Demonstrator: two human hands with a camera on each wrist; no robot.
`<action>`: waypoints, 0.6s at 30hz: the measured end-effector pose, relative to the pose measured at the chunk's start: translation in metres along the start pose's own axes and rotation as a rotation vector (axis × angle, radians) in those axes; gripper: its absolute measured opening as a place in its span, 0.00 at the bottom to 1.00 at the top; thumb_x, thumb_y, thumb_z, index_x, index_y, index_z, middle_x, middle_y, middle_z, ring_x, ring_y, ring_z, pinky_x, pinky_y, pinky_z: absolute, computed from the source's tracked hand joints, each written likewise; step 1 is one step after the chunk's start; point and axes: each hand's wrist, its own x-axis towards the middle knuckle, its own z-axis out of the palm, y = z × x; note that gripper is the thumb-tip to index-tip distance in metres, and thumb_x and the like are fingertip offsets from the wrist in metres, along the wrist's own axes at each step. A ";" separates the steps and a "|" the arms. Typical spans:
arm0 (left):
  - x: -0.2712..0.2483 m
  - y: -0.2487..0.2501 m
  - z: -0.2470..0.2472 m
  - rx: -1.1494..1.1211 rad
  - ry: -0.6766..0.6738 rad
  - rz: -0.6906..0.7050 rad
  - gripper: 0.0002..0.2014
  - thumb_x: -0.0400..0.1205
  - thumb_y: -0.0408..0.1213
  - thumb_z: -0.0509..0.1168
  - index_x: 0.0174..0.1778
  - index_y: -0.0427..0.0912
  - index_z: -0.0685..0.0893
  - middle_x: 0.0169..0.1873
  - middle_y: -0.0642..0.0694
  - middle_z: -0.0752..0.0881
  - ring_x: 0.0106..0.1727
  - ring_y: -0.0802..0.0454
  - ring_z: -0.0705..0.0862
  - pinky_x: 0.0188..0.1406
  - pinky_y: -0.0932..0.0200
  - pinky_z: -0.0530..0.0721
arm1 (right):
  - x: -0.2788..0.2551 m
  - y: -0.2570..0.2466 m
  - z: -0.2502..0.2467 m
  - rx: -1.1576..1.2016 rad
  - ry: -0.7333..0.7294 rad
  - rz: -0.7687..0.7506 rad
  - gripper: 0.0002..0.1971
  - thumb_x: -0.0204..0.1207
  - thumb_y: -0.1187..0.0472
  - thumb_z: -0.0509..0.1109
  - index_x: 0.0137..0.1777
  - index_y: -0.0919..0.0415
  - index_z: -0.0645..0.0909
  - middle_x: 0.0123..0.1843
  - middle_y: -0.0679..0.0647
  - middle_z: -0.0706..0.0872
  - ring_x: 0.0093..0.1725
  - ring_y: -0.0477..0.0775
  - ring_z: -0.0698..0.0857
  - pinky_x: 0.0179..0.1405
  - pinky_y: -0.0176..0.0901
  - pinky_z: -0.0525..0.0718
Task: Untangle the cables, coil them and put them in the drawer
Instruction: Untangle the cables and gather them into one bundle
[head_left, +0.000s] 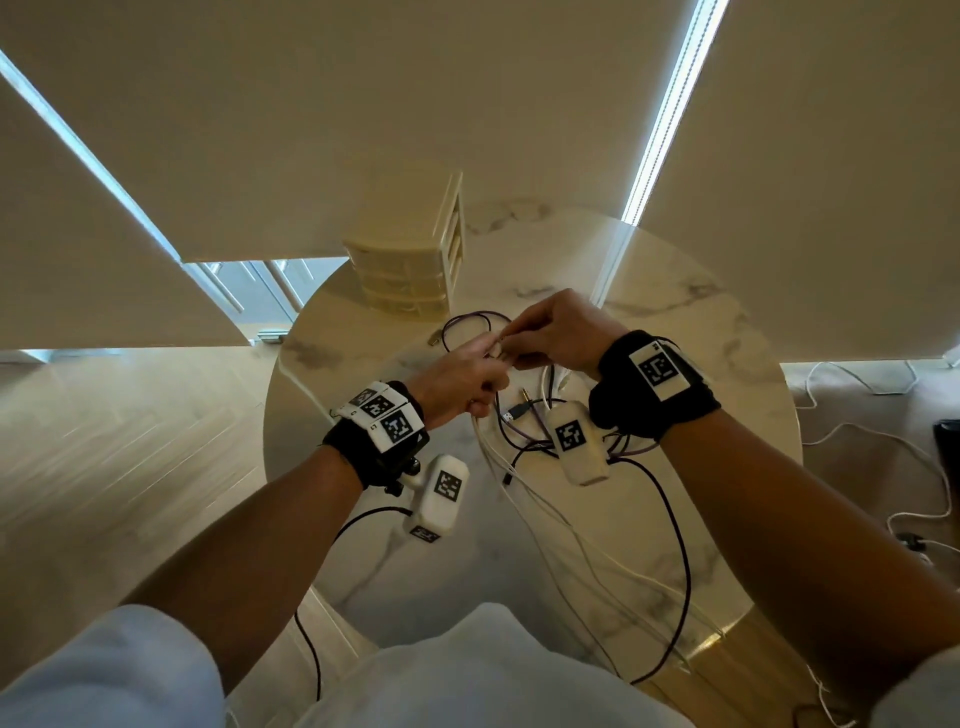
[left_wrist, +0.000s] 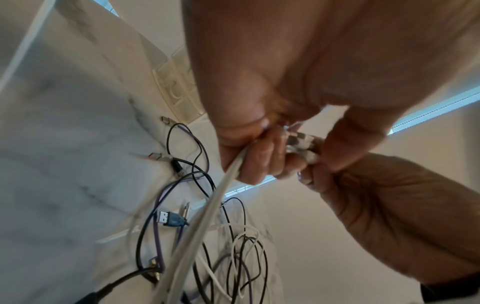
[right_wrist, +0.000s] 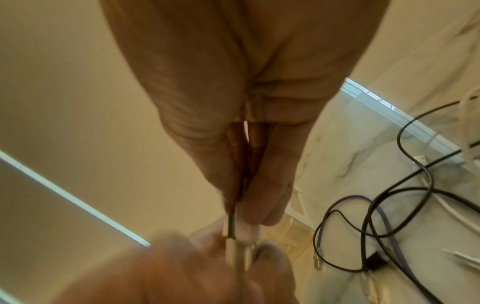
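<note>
My two hands meet above the round marble table (head_left: 649, 291). My left hand (head_left: 467, 376) grips a bundle of white cable (left_wrist: 215, 197) whose strands trail down to the table and over its near edge. My right hand (head_left: 558, 332) pinches the white connector end (left_wrist: 302, 146) of that cable right at the left fingers. A tangle of black and purple cables (head_left: 524, 441) with a USB plug (left_wrist: 170, 219) lies on the table under my hands. A cream drawer unit (head_left: 410, 275) stands at the table's far edge, its drawers closed.
A black cable (head_left: 680, 561) loops toward the table's near right edge. More white cables (head_left: 883, 457) lie on the floor to the right. Wood floor lies to the left, window blinds behind the table.
</note>
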 end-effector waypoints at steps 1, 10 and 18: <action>0.002 -0.002 0.000 0.045 0.026 0.014 0.15 0.81 0.22 0.55 0.57 0.46 0.75 0.29 0.49 0.70 0.23 0.59 0.65 0.20 0.64 0.65 | 0.003 0.002 0.000 0.001 -0.022 -0.014 0.04 0.71 0.59 0.78 0.45 0.57 0.90 0.42 0.56 0.93 0.45 0.54 0.92 0.53 0.49 0.89; 0.021 -0.021 -0.011 -0.035 0.224 -0.053 0.06 0.86 0.30 0.53 0.51 0.43 0.74 0.24 0.51 0.65 0.21 0.57 0.62 0.20 0.63 0.62 | 0.045 0.094 -0.026 -0.188 0.268 0.265 0.23 0.77 0.67 0.67 0.73 0.59 0.73 0.61 0.57 0.78 0.53 0.57 0.81 0.61 0.57 0.84; 0.027 -0.034 -0.027 -0.352 0.282 -0.058 0.14 0.89 0.34 0.52 0.36 0.47 0.67 0.20 0.53 0.63 0.17 0.60 0.61 0.17 0.66 0.60 | 0.045 0.124 -0.018 -0.823 0.154 0.299 0.15 0.76 0.65 0.63 0.62 0.60 0.78 0.64 0.59 0.73 0.59 0.68 0.82 0.58 0.59 0.82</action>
